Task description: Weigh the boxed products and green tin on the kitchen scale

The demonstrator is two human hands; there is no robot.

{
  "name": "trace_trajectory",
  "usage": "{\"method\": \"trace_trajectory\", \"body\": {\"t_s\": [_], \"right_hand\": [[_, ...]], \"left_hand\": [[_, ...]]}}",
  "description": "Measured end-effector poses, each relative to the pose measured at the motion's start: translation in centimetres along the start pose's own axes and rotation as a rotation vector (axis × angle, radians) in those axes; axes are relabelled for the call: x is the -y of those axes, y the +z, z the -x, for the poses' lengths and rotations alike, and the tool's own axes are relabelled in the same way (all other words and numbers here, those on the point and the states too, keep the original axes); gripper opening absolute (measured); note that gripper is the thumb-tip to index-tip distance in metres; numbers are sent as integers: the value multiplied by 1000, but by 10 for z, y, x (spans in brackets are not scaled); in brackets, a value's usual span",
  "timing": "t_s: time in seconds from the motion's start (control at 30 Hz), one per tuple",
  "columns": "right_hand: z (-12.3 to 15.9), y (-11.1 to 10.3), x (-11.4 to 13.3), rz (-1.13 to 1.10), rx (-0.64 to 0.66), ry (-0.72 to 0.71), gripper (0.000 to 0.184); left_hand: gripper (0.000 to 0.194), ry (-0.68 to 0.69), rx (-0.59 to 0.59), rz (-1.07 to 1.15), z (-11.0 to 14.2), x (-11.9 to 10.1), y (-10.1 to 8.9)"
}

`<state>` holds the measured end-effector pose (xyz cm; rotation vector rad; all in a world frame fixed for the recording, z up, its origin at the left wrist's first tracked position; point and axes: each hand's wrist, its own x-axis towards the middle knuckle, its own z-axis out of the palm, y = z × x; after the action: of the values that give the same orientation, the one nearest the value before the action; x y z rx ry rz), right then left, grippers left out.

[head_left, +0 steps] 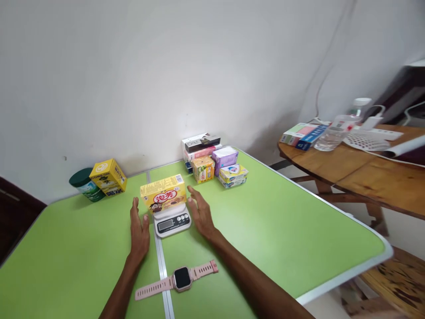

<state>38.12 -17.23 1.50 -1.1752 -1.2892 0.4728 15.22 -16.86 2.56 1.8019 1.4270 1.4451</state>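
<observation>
A yellow snack box (164, 195) with red lettering rests on top of a white digital kitchen scale (173, 223). My left hand (139, 230) is just left of the box and scale, fingers extended and apart from them. On the other side, my right hand (201, 213) is open beside the box's right end, holding nothing; a small gap seems to separate its fingers from the box. The scale's display looks blank from here. Closer to me, a pink-strapped smartwatch (182, 278) lies flat across the table's metal seam.
At the back left stand a dark green tub (86, 188) and a yellow cube box (109, 178). Several boxes, including a purple pack (225, 158) and a soap carton (233, 176), cluster near the wall. A wooden table (372, 177) at right holds a plastic bottle (337, 133).
</observation>
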Motion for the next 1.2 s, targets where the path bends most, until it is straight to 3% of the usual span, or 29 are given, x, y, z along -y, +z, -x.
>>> {"method": "trace_trajectory", "body": {"t_s": [0.13, 0.27, 0.4, 0.57, 0.7, 0.87, 1.03, 1.2], "right_hand": [[7, 10, 8, 4, 46, -115, 53], [1, 3, 15, 13, -32, -125, 57], [-20, -26, 18, 32, -201, -67, 57], [-41, -71, -1, 60, -324, 76, 58], [-41, -85, -29, 108, -330, 169, 58], [-40, -80, -61, 209, -367, 133, 58], [-41, -78, -74, 339, -401, 105, 54], [-42, -88, -81, 354, -420, 86, 55]], "left_hand": [[85, 6, 31, -1, 3, -19, 9], [85, 17, 54, -33, 2, -46, 22], [82, 78, 141, -3, -3, -85, 49], [82, 52, 295, 56, 4, -116, 105], [91, -38, 310, 18, 18, -112, 137], [98, -42, 335, 25, 20, -91, 157], [107, -115, 376, 43, 14, -71, 173], [109, -85, 387, 100, 8, -66, 187]]}}
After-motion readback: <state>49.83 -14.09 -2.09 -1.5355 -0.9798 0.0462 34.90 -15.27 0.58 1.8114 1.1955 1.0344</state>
